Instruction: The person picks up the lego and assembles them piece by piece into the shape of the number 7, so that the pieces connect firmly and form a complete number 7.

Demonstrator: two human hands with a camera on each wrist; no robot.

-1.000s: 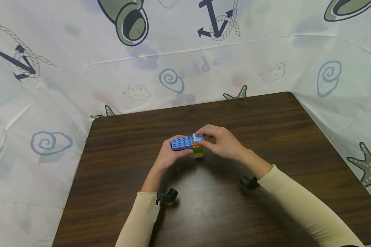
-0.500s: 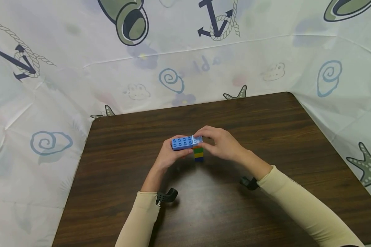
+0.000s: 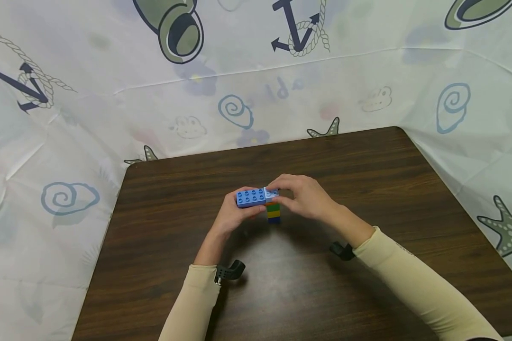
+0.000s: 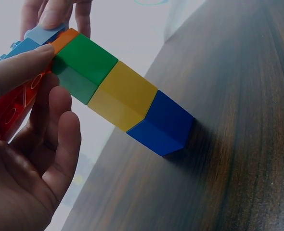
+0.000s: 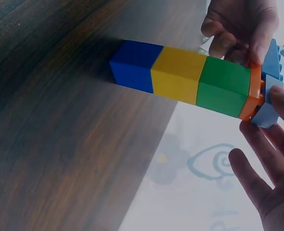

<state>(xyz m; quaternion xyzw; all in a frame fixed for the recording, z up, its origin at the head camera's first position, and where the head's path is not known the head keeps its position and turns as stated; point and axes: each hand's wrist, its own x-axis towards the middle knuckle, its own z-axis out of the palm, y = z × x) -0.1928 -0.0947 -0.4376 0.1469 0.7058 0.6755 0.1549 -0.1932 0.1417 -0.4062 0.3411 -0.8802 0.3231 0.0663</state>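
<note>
An upright tower has a dark blue block [image 5: 135,67] at its foot on the table, then a yellow block [image 5: 176,77] and a green block [image 5: 223,89]. On top lies a thin orange brick [image 5: 251,94], whose hollow underside [image 4: 11,114] juts out left. It carries a long blue brick [image 3: 251,198] with studs. My left hand [image 3: 230,215] grips that overhanging end, thumb in front. A small light blue brick [image 5: 267,113] sits at the right end against the long one, pinched by my right hand [image 3: 309,198]. Orange studs show in a slim gap beneath it.
The dark wood-grain table [image 3: 162,265] spreads around the tower. A white printed sheet [image 3: 153,109] hangs behind and at both sides. Black wrist straps [image 3: 230,271] sit on both forearms.
My right hand has brought the light blue brick down and slightly left, level with the long blue brick. In the last half second both hands hold nearly still.
</note>
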